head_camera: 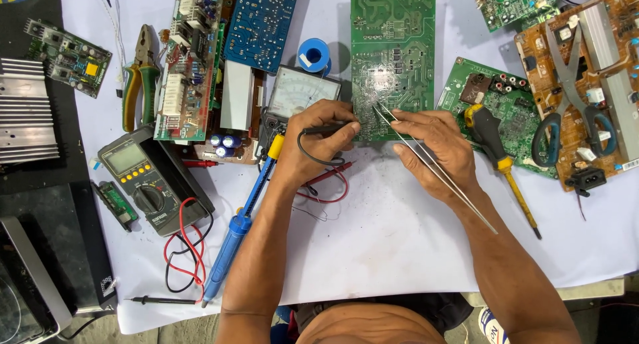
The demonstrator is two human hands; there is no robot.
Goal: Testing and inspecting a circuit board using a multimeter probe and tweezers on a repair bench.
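A green circuit board lies solder side up in the middle of the white sheet. My left hand grips a black test probe with its tip at the board's lower left edge. My right hand holds long metal tweezers; their tips rest on the lower part of the board near the probe. Both hands sit at the board's near edge, close together.
An analog meter and blue solder spool sit left of the board. A blue soldering iron, digital multimeter, pliers, yellow-black screwdriver, scissors and several other circuit boards surround the work area.
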